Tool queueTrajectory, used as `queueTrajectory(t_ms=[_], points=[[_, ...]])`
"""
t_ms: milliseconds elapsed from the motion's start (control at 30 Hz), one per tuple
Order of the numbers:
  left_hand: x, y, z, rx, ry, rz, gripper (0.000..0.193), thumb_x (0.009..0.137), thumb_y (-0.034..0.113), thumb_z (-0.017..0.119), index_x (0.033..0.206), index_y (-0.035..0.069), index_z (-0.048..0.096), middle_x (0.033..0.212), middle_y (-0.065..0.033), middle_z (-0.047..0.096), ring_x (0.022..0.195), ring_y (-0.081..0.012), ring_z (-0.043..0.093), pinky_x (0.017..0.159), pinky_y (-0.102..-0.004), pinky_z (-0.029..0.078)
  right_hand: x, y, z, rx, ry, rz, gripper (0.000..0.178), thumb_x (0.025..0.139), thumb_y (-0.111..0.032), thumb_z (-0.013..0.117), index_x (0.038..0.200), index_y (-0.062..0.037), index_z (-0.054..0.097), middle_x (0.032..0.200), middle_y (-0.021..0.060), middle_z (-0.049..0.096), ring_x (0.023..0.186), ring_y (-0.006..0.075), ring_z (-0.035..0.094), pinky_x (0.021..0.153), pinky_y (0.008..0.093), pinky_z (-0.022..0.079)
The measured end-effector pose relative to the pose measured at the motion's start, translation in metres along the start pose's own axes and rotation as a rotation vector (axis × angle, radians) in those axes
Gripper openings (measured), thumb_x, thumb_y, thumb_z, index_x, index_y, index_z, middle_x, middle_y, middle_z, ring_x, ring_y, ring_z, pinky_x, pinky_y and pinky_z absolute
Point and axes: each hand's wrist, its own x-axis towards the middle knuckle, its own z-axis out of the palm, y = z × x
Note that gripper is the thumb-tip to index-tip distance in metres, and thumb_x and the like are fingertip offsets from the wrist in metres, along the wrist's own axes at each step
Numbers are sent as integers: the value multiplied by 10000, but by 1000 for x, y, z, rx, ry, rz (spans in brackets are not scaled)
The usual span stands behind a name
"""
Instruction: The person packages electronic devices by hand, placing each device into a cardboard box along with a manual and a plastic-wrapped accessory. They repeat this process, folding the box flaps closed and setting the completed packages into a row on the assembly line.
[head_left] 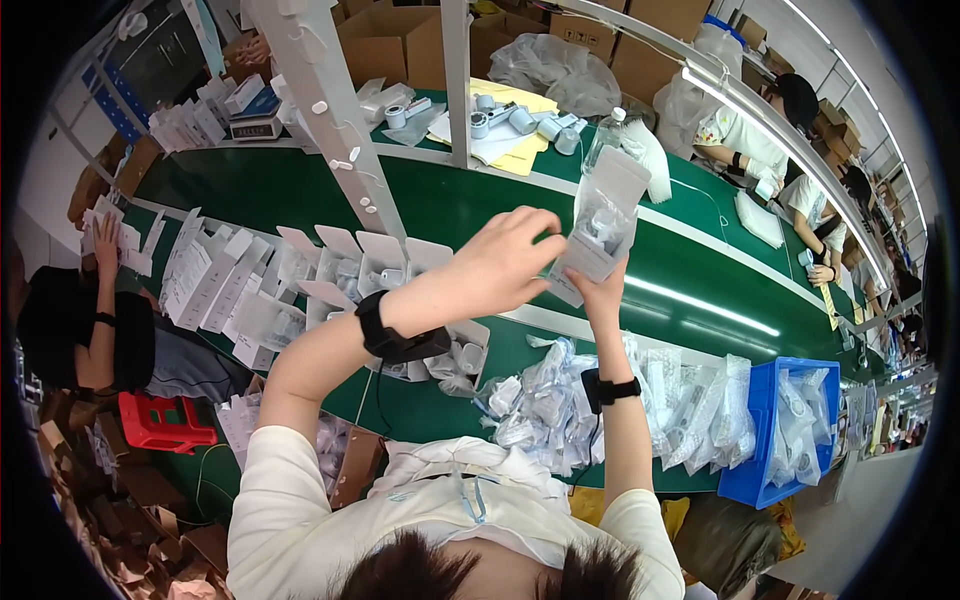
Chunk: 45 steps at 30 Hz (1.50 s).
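You hold a clear plastic box (600,222) raised above the green conveyor belt (480,205), your right hand (600,292) gripping its lower end from beneath while your left hand (505,262) closes its fingers on the box's near side, so its open top flap points away from you and the small white part inside stays in view. More bagged parts (545,405) lie heaped just near you, between your forearms, with opened boxes (300,275) lined up to the left and a blue bin (775,425) at right, all within easy reach.
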Motion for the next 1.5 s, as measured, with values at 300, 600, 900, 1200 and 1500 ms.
queueTrajectory(t_ms=[300,600,900,1200,1500], points=[[-62,-26,33,-153,-825,-137,250,656,68,632,877,3,534,760,-165,583,776,-341,578,652,-404,457,52,118,50,-220,170,-11,963,576,-27,747,1350,-33,174,1302,158,312,1200,275,347,978,323,306],[-7,-30,21,-284,-420,-207,167,661,18,603,816,1,545,632,-178,567,659,-354,577,582,-410,456,-12,36,4,357,-323,217,1032,563,-126,760,1383,-86,133,1362,149,268,1254,280,287,1012,349,252],[22,-64,39,-124,246,-126,289,625,54,674,876,3,540,716,-149,580,674,-347,573,640,-393,474,1,23,-11,-69,-347,35,1008,572,-131,757,1371,-59,146,1325,145,316,1204,250,345,986,331,290],[-48,-85,10,259,-546,-313,206,622,36,657,811,8,582,675,-155,588,677,-330,597,608,-387,489,77,103,27,-145,104,45,969,623,-175,755,1361,-54,139,1337,131,290,1207,276,334,985,365,283],[18,-55,11,-145,-203,-343,137,683,42,618,812,9,581,668,-169,581,676,-348,582,603,-403,458,-22,-8,22,179,-364,-94,985,651,-188,739,1383,-81,90,1351,158,292,1226,286,317,1003,368,252]])
